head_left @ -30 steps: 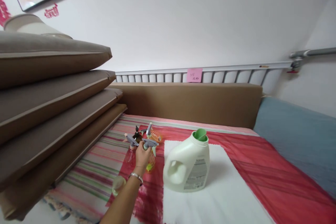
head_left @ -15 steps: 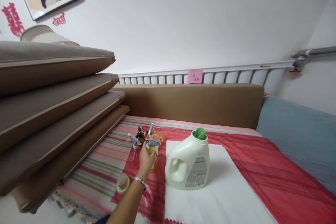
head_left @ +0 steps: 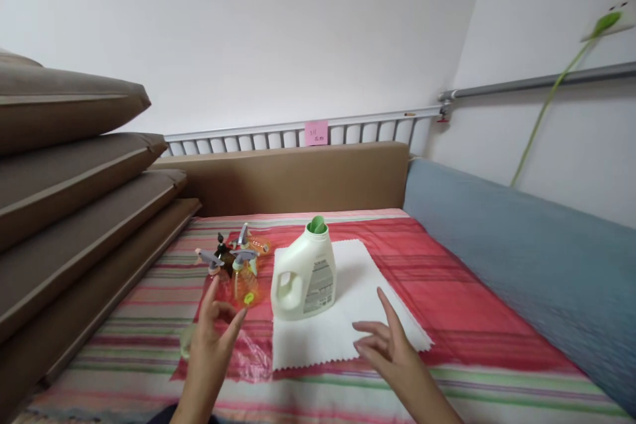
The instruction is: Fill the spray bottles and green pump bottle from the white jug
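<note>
A white detergent jug (head_left: 304,278) with a green inner cup in its mouth stands upright on a white cloth (head_left: 348,338). Both hands are empty, on either side of the jug and nearer to me. My left hand (head_left: 213,331), thumb and forefinger apart, is in front of a yellow spray bottle (head_left: 243,286) and a pink spray bottle (head_left: 221,285). Behind these are a dark pump bottle (head_left: 224,257) and an orange bottle (head_left: 259,246). A pale round cap (head_left: 187,339) is partly hidden by my left hand. My right hand (head_left: 385,341) hovers over the cloth's near right edge, fingers spread.
Thick brown cushions (head_left: 84,192) are stacked at the left. A brown padded board (head_left: 298,179) runs along the back below a white radiator, and a blue padded side (head_left: 501,238) borders the right. Red sheeting (head_left: 447,305) covers part of the striped bedding (head_left: 144,338).
My left hand has let go of the yellow spray bottle and drawn back toward me. My right hand has come into view. The camera has turned to the right.
</note>
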`<state>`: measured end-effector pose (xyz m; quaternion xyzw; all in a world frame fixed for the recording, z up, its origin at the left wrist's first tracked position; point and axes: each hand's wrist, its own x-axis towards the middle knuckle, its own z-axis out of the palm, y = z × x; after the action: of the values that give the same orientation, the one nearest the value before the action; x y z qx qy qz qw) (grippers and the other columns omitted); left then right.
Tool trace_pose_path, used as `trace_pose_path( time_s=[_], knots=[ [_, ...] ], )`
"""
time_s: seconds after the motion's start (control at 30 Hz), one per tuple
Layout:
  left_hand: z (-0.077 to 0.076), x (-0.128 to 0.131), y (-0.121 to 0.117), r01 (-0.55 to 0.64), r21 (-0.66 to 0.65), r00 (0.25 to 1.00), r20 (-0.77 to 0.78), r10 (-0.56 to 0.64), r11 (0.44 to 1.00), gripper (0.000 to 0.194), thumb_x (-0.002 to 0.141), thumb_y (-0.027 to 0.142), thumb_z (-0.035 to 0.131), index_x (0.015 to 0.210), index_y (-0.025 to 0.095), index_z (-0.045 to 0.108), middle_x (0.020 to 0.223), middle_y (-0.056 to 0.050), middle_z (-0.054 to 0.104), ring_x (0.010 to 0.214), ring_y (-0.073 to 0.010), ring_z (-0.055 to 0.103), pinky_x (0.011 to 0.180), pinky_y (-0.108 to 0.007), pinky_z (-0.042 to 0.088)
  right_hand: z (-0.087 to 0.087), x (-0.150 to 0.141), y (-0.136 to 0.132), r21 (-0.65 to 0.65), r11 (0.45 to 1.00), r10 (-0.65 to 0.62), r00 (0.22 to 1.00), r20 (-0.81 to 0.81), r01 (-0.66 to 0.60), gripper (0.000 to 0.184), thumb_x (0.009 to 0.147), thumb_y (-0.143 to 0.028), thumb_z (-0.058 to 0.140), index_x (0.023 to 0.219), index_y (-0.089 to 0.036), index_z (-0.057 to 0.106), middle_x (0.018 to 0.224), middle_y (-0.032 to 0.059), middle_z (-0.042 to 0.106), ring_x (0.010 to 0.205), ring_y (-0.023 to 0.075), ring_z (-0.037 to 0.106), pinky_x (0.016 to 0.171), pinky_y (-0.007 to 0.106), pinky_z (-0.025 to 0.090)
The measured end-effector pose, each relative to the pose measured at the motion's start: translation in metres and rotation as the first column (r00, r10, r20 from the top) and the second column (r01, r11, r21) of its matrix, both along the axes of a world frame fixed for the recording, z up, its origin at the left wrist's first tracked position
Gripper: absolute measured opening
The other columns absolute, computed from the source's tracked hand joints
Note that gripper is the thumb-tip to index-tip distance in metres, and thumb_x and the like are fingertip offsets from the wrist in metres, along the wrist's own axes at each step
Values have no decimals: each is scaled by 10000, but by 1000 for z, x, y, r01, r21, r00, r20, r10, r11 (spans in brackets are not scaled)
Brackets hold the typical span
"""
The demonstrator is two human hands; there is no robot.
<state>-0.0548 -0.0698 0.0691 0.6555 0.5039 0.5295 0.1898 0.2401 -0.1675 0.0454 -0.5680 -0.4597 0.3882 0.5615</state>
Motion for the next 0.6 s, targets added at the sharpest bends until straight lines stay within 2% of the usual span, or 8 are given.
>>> trace_pose_path(
  time_s=[0.1,0.2,0.3,0.43,0.6],
  knots=[
    [35,8,-21,-20,87,996,-80,27,996,784,804,388,569,1442,205,152,543,114,337,471,-99,364,563,-222,383,26,-5,2,94,994,-59,989,136,47,921,769,-370,543,1440,-186,-60,873,28,621,638,135,602,671,297,493],
    [55,18,-31,14,118,994,-105,-2,993,775,823,341,533,1448,174,105,537,121,251,449,-90,296,515,-187,328,44,-10,-3,212,972,-161,941,298,99,864,800,-334,528,1446,-189,-27,693,-47,564,560,133,559,630,279,481],
    [61,28,-36,92,140,990,-123,-75,986,777,833,288,498,1451,161,45,537,121,234,446,-94,286,505,-176,317,56,-9,-10,335,934,-267,869,416,127,854,820,-316,522,1451,-177,-37,580,-91,467,483,125,489,559,249,454],
    [64,34,-31,142,159,983,-140,-120,977,783,835,273,486,1451,167,16,546,113,223,452,-99,284,492,-173,321,69,-4,-18,402,904,-352,791,501,147,795,871,-289,448,1449,-163,-83,551,-98,399,461,126,459,530,231,428],
    [60,35,-17,116,199,992,-66,-104,973,815,806,405,523,1453,188,77,502,108,261,409,-104,314,440,-193,360,68,-5,-16,447,875,-425,739,523,187,766,873,-283,405,1452,-161,-82,535,-86,403,449,134,472,544,230,436]
  ],
)
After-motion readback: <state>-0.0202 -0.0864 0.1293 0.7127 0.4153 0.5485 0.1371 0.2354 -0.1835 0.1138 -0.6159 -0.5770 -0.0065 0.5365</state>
